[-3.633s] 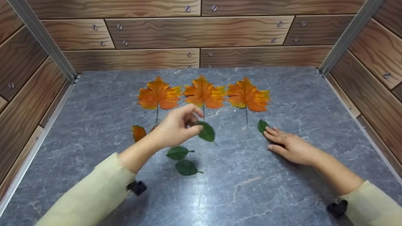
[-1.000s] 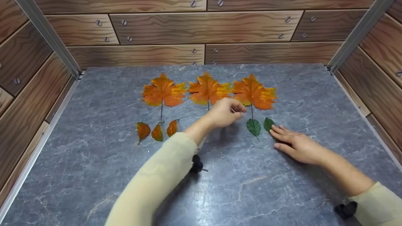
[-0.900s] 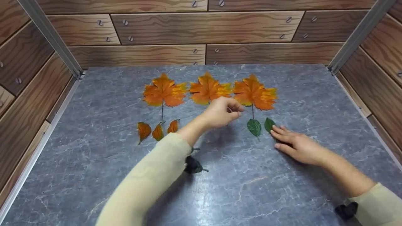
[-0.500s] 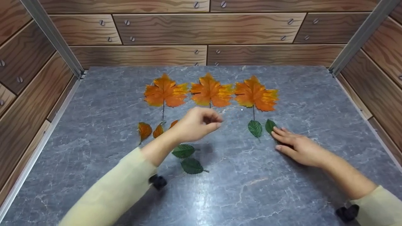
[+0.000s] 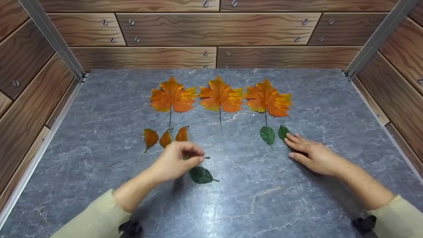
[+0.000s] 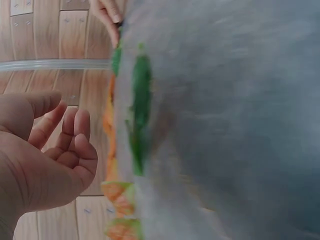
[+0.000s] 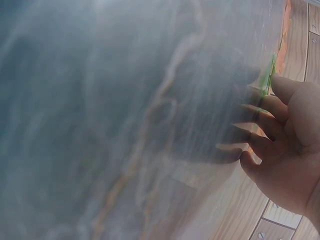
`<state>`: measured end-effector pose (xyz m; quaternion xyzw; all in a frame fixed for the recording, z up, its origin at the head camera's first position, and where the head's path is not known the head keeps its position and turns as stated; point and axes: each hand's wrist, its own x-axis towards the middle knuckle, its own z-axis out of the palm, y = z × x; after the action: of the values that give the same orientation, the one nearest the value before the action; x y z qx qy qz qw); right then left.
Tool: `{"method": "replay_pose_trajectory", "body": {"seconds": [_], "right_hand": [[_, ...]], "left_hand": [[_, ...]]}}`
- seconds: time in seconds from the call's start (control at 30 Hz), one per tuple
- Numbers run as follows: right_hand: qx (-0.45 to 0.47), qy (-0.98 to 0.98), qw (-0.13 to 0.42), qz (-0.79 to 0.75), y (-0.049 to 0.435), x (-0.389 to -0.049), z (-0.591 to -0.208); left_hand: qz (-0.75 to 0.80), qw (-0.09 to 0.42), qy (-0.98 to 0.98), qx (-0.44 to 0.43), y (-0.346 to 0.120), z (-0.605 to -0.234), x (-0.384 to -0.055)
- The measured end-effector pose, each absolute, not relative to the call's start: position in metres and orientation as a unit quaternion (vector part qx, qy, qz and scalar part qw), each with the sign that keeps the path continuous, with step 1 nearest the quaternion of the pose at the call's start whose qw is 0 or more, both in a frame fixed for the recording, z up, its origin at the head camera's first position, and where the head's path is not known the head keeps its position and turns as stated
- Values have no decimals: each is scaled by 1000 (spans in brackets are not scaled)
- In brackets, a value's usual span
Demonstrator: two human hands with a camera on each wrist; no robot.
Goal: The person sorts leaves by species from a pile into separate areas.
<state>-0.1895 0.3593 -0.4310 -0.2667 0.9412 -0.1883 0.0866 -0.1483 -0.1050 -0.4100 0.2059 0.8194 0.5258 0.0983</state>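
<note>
My left hand (image 5: 176,161) hovers over a mostly hidden green leaf, whose stem (image 5: 207,157) pokes out past the fingertips. In the left wrist view, a gap separates the thumb and loosely bent fingers of that hand (image 6: 55,150), with nothing held. Just nearer lies another dark green leaf (image 5: 201,175). My right hand (image 5: 312,154) rests on the table, its fairly straight fingertips touching a green leaf (image 5: 283,132). Left of that one, a green leaf (image 5: 267,135) lies below the stem of the right orange maple leaf (image 5: 266,98).
Two more orange maple leaves, the left one (image 5: 172,96) and the middle one (image 5: 219,95), complete the far row. Small orange-brown leaves, including an outer one (image 5: 150,137), lie below the left stem. Wood-patterned walls (image 5: 218,29) border the grey marbled table (image 5: 297,205).
A green leaf pinched by my left hand earlier now lies below the right maple stem. That hand has since come back left and nearer, over the remaining green leaves. My right hand stays put.
</note>
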Motion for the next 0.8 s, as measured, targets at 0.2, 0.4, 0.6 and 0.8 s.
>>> {"method": "replay_pose_trajectory", "body": {"seconds": [0.2, 0.4, 0.6, 0.8], "right_hand": [[-265, 942, 86, -189, 358, -189, -430], [-265, 941, 87, -190, 358, -190, -429], [-258, 943, 89, -188, 359, -190, -431], [-263, 941, 85, -193, 358, -190, -432]], "left_hand": [[521, 87, 833, 164, -116, -430, -128], [559, 37, 824, 86, -121, -436, -122], [570, -2, 821, 9, -114, -445, -126], [532, -24, 846, -24, -111, -452, -131]]}}
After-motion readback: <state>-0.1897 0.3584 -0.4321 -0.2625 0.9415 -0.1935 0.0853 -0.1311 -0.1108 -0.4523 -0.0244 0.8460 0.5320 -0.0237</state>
